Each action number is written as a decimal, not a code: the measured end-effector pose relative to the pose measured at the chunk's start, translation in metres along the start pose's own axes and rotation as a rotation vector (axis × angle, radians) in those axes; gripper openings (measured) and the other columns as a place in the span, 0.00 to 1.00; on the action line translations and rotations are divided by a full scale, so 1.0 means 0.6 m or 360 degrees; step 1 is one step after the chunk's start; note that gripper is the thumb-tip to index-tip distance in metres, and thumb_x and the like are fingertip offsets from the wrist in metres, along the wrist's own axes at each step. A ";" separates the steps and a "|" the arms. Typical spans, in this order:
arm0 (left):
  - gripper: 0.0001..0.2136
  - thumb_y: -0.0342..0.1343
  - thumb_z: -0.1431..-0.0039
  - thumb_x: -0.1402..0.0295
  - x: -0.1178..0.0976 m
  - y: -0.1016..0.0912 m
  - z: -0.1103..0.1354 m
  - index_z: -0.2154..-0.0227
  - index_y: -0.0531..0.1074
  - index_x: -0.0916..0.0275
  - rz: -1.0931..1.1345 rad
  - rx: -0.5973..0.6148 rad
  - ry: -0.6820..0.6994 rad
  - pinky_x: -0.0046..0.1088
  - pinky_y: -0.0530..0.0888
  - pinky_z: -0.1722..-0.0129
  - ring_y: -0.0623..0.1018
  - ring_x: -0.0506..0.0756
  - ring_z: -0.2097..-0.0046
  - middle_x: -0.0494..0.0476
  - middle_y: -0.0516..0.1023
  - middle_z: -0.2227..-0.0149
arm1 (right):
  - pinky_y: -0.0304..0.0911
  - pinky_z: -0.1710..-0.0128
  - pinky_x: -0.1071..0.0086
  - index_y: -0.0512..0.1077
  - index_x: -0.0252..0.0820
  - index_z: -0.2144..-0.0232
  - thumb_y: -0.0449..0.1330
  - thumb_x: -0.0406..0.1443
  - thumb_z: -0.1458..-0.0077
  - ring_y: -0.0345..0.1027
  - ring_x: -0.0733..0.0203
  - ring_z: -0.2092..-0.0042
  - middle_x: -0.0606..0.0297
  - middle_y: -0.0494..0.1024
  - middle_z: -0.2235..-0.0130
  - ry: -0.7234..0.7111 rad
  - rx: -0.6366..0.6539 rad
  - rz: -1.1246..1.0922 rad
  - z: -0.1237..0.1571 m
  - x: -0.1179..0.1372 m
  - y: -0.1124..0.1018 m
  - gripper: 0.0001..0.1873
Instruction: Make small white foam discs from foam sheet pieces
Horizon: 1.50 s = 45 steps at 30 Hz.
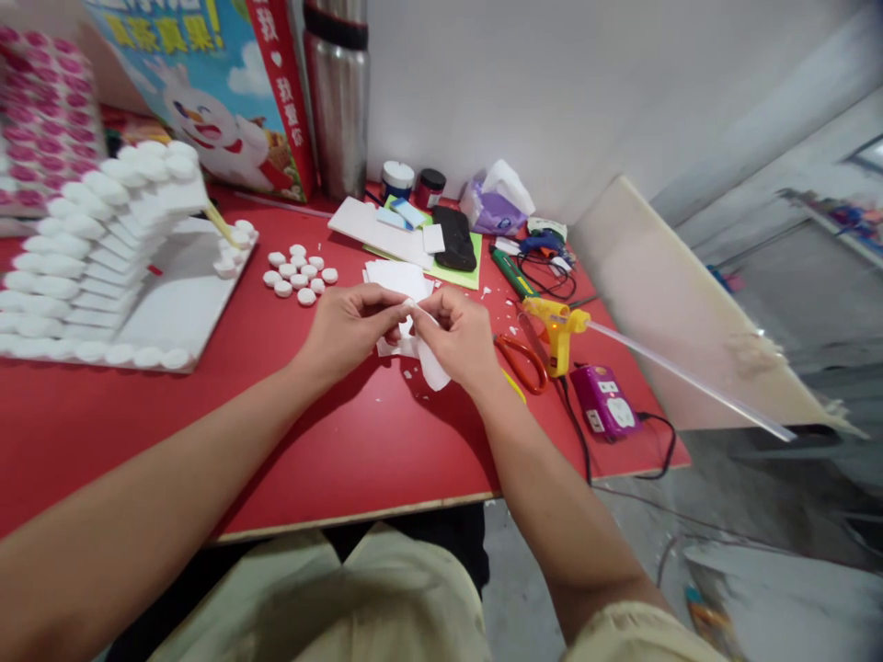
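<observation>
Both hands, left hand [351, 326] and right hand [459, 336], pinch one white foam piece [431, 363] together, just left of the yellow glue gun [557, 333].

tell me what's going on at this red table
A person seated at the red table holds a small white piece between the left hand and the right hand, both pinching it just above some white sheets. A yellow glue gun and orange scissors lie to the right. A cluster of white discs and a white stepped model sit to the left.
</observation>
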<state>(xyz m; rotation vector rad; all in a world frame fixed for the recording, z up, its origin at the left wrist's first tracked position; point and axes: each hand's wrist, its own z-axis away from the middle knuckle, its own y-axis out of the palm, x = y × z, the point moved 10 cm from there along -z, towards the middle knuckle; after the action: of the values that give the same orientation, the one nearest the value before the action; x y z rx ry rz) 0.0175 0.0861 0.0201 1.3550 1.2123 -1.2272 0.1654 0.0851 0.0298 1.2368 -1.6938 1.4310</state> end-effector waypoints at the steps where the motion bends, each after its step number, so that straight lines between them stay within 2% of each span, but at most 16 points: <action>1: 0.06 0.67 0.46 0.68 0.000 -0.002 0.001 0.68 0.82 0.66 0.0004 -0.0029 0.0010 0.24 0.74 0.79 0.75 0.50 0.77 0.52 0.78 0.77 | 0.60 0.73 0.69 0.70 0.44 0.70 0.65 0.43 0.40 0.68 0.64 0.72 0.66 0.77 0.73 -0.0054 -0.0021 0.0083 0.002 0.006 0.000 0.12; 5: 0.07 0.67 0.45 0.65 0.000 -0.009 0.003 0.69 0.82 0.65 -0.0015 -0.0087 0.0105 0.24 0.74 0.80 0.75 0.50 0.79 0.52 0.78 0.77 | 0.60 0.71 0.68 0.71 0.43 0.69 0.63 0.45 0.37 0.68 0.63 0.71 0.65 0.78 0.71 -0.0137 0.0010 0.0106 0.005 0.016 0.006 0.13; 11: 0.08 0.66 0.42 0.64 0.004 -0.015 0.003 0.68 0.82 0.64 -0.0123 -0.0144 0.0174 0.25 0.71 0.80 0.75 0.51 0.79 0.52 0.78 0.78 | 0.61 0.72 0.69 0.74 0.42 0.68 0.65 0.55 0.40 0.69 0.62 0.70 0.63 0.79 0.70 0.0004 0.0056 -0.0168 0.000 -0.002 0.009 0.22; 16: 0.09 0.61 0.36 0.67 -0.047 0.001 0.021 0.70 0.82 0.61 -0.0595 -0.0144 0.0656 0.31 0.74 0.66 0.78 0.54 0.70 0.55 0.80 0.74 | 0.63 0.71 0.68 0.73 0.43 0.69 0.66 0.53 0.41 0.71 0.61 0.70 0.63 0.79 0.70 0.0073 0.0024 -0.0216 0.000 -0.007 0.007 0.20; 18: 0.09 0.60 0.35 0.67 -0.060 0.008 0.028 0.68 0.83 0.60 -0.0688 -0.0131 0.0770 0.33 0.75 0.61 0.79 0.55 0.66 0.57 0.82 0.71 | 0.65 0.71 0.68 0.73 0.43 0.68 0.66 0.52 0.41 0.71 0.61 0.70 0.63 0.79 0.70 0.0104 0.0028 -0.0263 0.000 -0.009 0.006 0.19; 21: 0.09 0.61 0.35 0.65 -0.058 0.004 0.024 0.69 0.83 0.61 -0.0537 -0.0097 0.0700 0.32 0.76 0.62 0.80 0.55 0.67 0.57 0.82 0.70 | 0.65 0.72 0.68 0.72 0.44 0.68 0.66 0.50 0.40 0.70 0.62 0.72 0.65 0.78 0.71 0.0087 0.0093 -0.0296 0.000 -0.005 0.005 0.17; 23: 0.09 0.65 0.38 0.63 -0.035 -0.004 0.012 0.69 0.83 0.62 -0.0279 -0.0038 0.0467 0.31 0.77 0.66 0.80 0.53 0.70 0.56 0.82 0.71 | 0.65 0.73 0.68 0.72 0.44 0.68 0.66 0.48 0.39 0.70 0.63 0.74 0.66 0.78 0.72 0.0058 0.0152 -0.0302 0.000 0.002 0.005 0.15; 26: 0.11 0.71 0.45 0.60 0.018 -0.004 -0.004 0.67 0.84 0.63 0.0118 0.0130 -0.0003 0.31 0.79 0.71 0.79 0.53 0.74 0.55 0.81 0.75 | 0.65 0.73 0.68 0.71 0.44 0.68 0.66 0.45 0.39 0.71 0.64 0.74 0.67 0.78 0.72 0.0005 0.0236 -0.0347 0.002 0.015 0.005 0.13; 29: 0.16 0.75 0.51 0.59 0.046 0.004 -0.007 0.63 0.85 0.63 0.0340 0.0266 -0.0246 0.31 0.79 0.73 0.79 0.53 0.75 0.55 0.81 0.75 | 0.66 0.72 0.68 0.73 0.43 0.67 0.66 0.43 0.38 0.71 0.64 0.73 0.67 0.78 0.71 -0.0067 0.0288 -0.0361 0.002 0.026 0.007 0.11; 32: 0.15 0.76 0.54 0.60 0.032 0.003 -0.009 0.65 0.86 0.63 0.0329 0.0239 -0.0163 0.29 0.79 0.72 0.78 0.51 0.74 0.57 0.83 0.69 | 0.67 0.72 0.68 0.73 0.43 0.67 0.67 0.47 0.40 0.72 0.65 0.74 0.67 0.79 0.70 -0.0017 0.0283 -0.0405 0.001 0.020 0.009 0.14; 36: 0.11 0.74 0.52 0.61 -0.002 0.003 -0.006 0.75 0.84 0.65 0.0175 0.0176 0.0054 0.27 0.78 0.72 0.77 0.50 0.75 0.55 0.79 0.74 | 0.66 0.76 0.69 0.71 0.43 0.70 0.71 0.53 0.45 0.72 0.64 0.76 0.67 0.79 0.72 0.0141 0.0252 -0.0478 0.002 0.005 0.014 0.22; 41: 0.07 0.70 0.46 0.64 -0.019 -0.001 0.000 0.72 0.84 0.63 -0.0014 0.0097 0.0237 0.27 0.78 0.71 0.78 0.51 0.74 0.55 0.80 0.71 | 0.67 0.75 0.68 0.71 0.43 0.69 0.71 0.55 0.47 0.73 0.64 0.76 0.67 0.79 0.72 0.0109 0.0271 -0.0507 0.002 0.009 0.016 0.24; 45: 0.09 0.64 0.39 0.62 -0.038 0.005 0.011 0.70 0.84 0.61 -0.0300 0.0049 0.0490 0.27 0.77 0.69 0.79 0.52 0.71 0.56 0.81 0.71 | 0.67 0.75 0.68 0.71 0.44 0.69 0.69 0.54 0.44 0.72 0.65 0.76 0.68 0.78 0.72 0.0108 0.0181 -0.0437 0.001 0.001 0.010 0.22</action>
<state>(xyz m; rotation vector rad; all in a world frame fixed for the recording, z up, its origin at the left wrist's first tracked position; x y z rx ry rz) 0.0194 0.0776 0.0422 1.5198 1.5714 -1.1985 0.1597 0.0845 0.0280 1.4049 -1.3537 1.3991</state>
